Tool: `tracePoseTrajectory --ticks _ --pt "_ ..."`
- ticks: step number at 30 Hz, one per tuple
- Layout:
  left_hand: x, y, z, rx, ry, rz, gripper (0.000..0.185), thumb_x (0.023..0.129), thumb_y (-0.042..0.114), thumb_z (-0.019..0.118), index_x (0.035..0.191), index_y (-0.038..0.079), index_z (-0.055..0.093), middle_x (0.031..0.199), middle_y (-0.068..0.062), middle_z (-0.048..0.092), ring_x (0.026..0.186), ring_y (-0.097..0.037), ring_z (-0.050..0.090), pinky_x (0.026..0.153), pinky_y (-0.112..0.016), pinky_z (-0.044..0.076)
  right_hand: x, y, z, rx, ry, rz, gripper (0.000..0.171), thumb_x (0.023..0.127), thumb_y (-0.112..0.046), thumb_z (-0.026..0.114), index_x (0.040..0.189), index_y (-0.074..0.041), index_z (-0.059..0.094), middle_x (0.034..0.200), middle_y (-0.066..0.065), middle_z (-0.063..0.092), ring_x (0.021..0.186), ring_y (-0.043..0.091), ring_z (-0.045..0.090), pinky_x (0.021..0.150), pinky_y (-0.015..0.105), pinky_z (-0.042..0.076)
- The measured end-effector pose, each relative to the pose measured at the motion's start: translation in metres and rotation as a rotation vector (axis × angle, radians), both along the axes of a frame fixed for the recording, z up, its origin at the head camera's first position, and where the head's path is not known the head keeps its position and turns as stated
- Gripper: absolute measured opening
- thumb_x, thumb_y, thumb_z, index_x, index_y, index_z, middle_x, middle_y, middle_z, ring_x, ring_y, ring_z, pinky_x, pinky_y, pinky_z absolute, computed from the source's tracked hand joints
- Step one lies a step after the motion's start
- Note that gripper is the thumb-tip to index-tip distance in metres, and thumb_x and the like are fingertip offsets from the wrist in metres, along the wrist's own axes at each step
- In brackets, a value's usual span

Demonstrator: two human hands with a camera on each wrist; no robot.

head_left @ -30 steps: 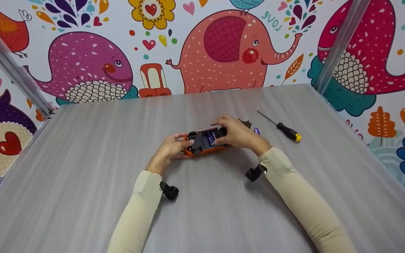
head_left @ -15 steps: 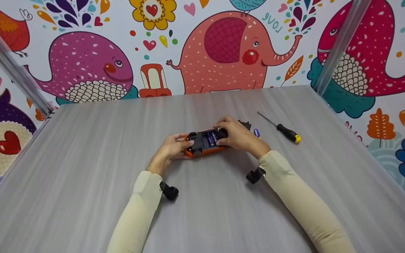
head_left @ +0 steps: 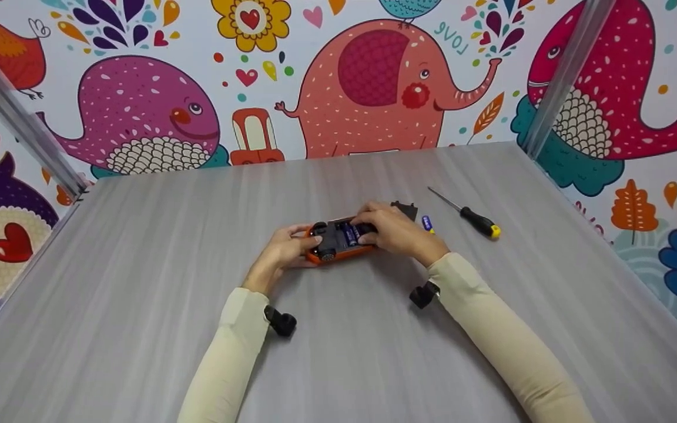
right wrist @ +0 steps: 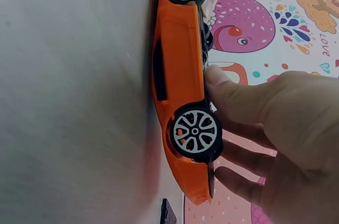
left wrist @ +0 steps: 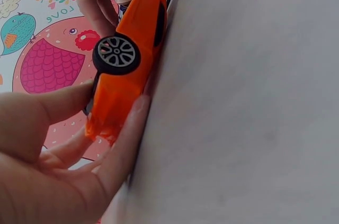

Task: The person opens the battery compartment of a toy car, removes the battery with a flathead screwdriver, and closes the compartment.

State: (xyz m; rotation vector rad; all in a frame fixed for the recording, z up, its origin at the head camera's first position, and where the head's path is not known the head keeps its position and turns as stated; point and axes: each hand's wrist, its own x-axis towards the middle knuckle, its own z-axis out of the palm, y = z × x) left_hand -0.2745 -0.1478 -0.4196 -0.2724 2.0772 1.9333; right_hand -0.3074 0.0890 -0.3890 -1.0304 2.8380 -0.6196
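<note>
The orange toy car (head_left: 346, 254) lies upside down, lengthwise left to right, on the counter (head_left: 327, 341); left hand (head_left: 280, 248) holding its left end, right hand (head_left: 396, 230) nearer the batteries (head_left: 351, 235), its grip too hidden to tell.

A person's left hand (head_left: 278, 251) grips an upturned orange toy car (head_left: 332, 241); the right hand (head_left: 394, 230) touches its underside; a screwdriver (head_left: 477, 221) lies on the desk (head_left: 138, 294)

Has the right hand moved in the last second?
Yes, slightly: in the head view, the right hand has shifted down the picture, a little farther from the table's far edge.
</note>
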Motion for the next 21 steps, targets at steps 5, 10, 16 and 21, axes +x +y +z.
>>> tracePoseTrajectory --ticks 5,10,16,21 --pt "0.0018 -0.0002 0.0007 -0.007 0.0 -0.002 0.056 0.096 0.009 0.065 0.149 0.005 0.045 0.136 -0.025 0.055 0.089 -0.019 0.066 0.074 -0.035 0.063 0.001 -0.0011 -0.0012 0.025 0.03 0.024 0.032 0.096 -0.019 0.068 0.128 -0.013 0.069 0.131 0.006 0.061 0.127 0.027 0.052 0.112 0.05 0.04" --pt "0.0007 0.0001 0.0013 -0.02 0.004 0.002 0.056 0.095 0.01 0.066 0.148 0.005 0.047 0.131 -0.024 0.058 0.084 -0.017 0.066 0.07 -0.033 0.063 0.0029 -0.0016 -0.0004 0.05 0.027 0.03 0.032 0.098 -0.018 0.065 0.129 -0.014 0.069 0.134 0.006 0.06 0.128 0.026 0.051 0.113 0.049 0.04" --pt "-0.0005 -0.0017 0.0006 0.0 -0.005 0.011 0.055 0.095 0.009 0.067 0.147 0.006 0.049 0.13 -0.023 0.057 0.082 -0.017 0.066 0.071 -0.034 0.064 0.0039 -0.0025 -0.0005 0.071 0.016 0.019 0.034 0.099 -0.018 0.063 0.133 -0.014 0.066 0.137 0.005 0.059 0.131 0.024 0.05 0.118 0.047 0.037" --pt "-0.0001 -0.0018 -0.0002 0.005 -0.007 0.006 0.057 0.095 0.008 0.066 0.148 0.005 0.047 0.136 -0.025 0.053 0.087 -0.018 0.066 0.074 -0.035 0.064 0.0043 -0.0043 -0.002 0.073 0.027 0.011 0.033 0.102 -0.02 0.059 0.133 -0.013 0.066 0.133 0.006 0.061 0.127 0.025 0.052 0.118 0.046 0.038"
